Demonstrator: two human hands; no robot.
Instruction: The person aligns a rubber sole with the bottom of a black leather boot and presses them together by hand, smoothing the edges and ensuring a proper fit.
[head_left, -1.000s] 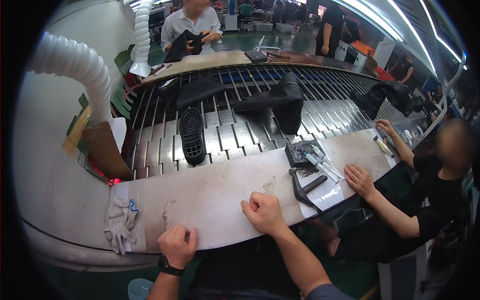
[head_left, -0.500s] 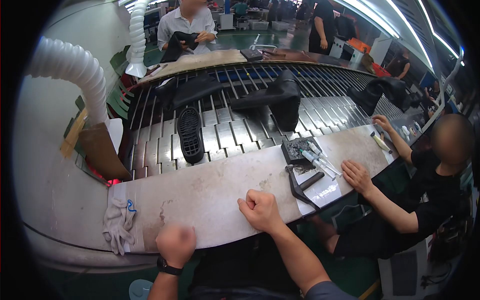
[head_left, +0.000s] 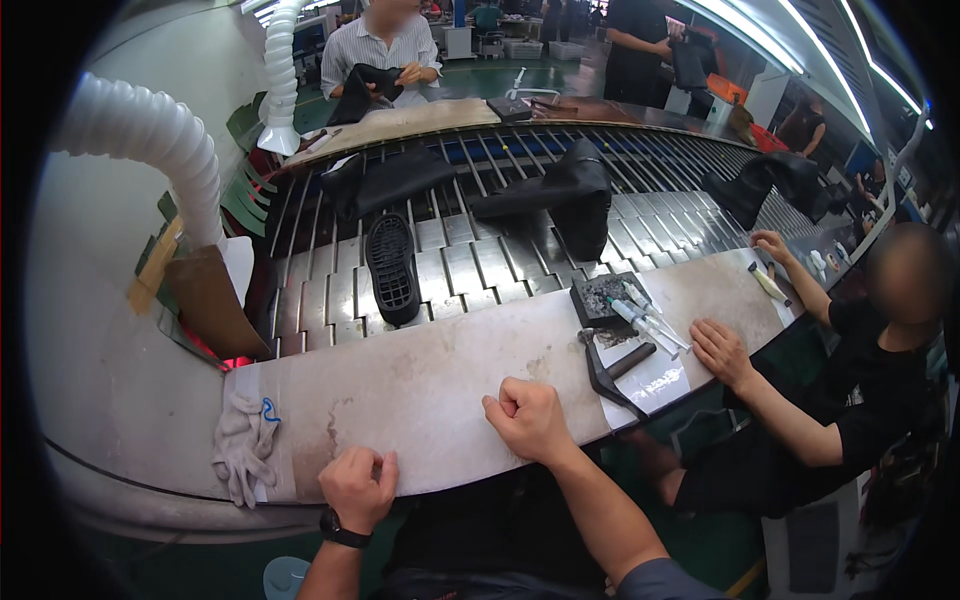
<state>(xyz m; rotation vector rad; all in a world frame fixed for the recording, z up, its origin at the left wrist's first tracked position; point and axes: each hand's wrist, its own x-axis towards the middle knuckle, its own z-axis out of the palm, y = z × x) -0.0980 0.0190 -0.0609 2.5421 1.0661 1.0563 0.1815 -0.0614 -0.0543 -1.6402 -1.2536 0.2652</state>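
Note:
My left hand (head_left: 357, 488) rests loosely curled at the front edge of the pale bench board (head_left: 430, 375), its thumb standing up and nothing seen in it. My right hand (head_left: 528, 420), closed in a fist, lies on the same board further right. Beside it is a hammer (head_left: 602, 375) with a dark head, on a white sheet (head_left: 655, 378). Several syringe-like tubes (head_left: 645, 325) lean on a dark speckled block (head_left: 598, 300). Past the board a black shoe sole (head_left: 392, 270) lies tread up on the slatted conveyor (head_left: 450, 290).
Black boots (head_left: 575, 200) lie along the conveyor. Grey work gloves (head_left: 243, 450) sit at the board's left end. White ribbed ducts (head_left: 150, 135) hang at left. A co-worker's hand (head_left: 720, 350) rests on the board at right; across, a person in a striped shirt (head_left: 375, 55) holds a black boot.
The whole view has shifted slightly, moving the scene a little right. My hands keep their places on the board. At the back, a person now holds up a black item.

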